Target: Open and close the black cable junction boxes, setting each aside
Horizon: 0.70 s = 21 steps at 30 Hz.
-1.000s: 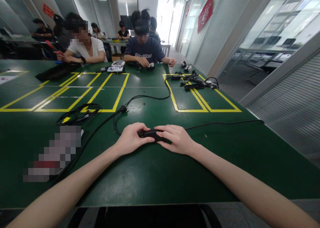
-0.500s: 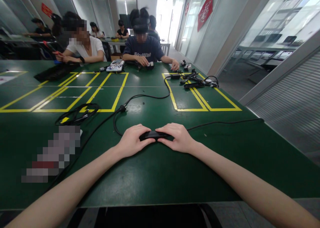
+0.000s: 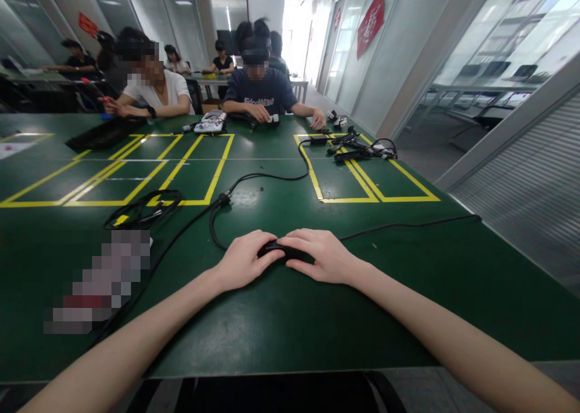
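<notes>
A small black adapter block (image 3: 277, 249) lies on the green table (image 3: 290, 316) in front of me, with a black cable (image 3: 408, 223) running off to the right and another cable (image 3: 254, 176) looping away towards the far side. My left hand (image 3: 244, 259) is curled round the block's left end. My right hand (image 3: 321, 255) covers its right end, fingers bent over the top. Both hands rest on the table and nearly touch each other.
A coiled black cable with a yellow tag (image 3: 142, 208) lies to the left, near a blurred-out item (image 3: 102, 277). Yellow tape boxes (image 3: 362, 186) mark the table; black adapters and cables (image 3: 360, 150) sit far right. Two people (image 3: 258, 90) work opposite.
My right fingers have slid further left over the block, so less of it shows. The hands have closed in on each other slightly.
</notes>
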Each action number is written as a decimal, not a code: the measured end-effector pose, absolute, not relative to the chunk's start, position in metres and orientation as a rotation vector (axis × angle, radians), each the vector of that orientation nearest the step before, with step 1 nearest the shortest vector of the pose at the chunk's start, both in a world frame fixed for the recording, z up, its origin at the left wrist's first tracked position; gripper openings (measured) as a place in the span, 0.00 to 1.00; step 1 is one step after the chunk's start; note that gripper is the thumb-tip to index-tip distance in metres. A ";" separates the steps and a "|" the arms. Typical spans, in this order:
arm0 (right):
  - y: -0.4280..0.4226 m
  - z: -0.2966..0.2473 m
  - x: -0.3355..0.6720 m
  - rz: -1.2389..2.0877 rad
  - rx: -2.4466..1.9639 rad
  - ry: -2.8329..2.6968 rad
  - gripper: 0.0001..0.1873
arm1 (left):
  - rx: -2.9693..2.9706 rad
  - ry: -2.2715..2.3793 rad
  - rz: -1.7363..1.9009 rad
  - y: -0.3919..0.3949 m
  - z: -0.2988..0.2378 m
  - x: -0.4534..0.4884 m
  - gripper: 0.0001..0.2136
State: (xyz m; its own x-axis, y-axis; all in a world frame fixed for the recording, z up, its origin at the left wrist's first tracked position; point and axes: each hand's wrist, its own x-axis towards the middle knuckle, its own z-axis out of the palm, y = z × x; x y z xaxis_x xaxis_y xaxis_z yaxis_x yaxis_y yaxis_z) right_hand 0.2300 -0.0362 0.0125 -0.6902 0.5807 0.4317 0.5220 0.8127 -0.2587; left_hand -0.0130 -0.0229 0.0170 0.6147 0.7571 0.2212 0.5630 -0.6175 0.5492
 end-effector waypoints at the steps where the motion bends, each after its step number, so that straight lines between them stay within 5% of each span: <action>1: -0.037 0.013 0.230 0.160 -0.816 -2.531 0.20 | 2.406 1.046 0.602 -0.023 0.017 -0.013 0.13; 15: -0.039 0.009 0.233 0.322 -0.856 -2.525 0.22 | 2.387 0.997 0.606 -0.021 0.015 -0.015 0.13; 21: -0.024 0.016 0.251 0.574 -0.933 -2.129 0.21 | 2.693 0.852 1.164 -0.022 0.016 -0.020 0.26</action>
State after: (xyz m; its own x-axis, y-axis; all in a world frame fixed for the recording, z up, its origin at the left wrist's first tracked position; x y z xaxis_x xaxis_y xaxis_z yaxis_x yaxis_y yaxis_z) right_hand 0.2505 -0.0239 0.0156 -0.4702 0.7636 0.4425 0.4376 0.6371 -0.6345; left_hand -0.0204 -0.0220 0.0163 0.5550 0.5237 0.6463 0.4578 -0.8410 0.2883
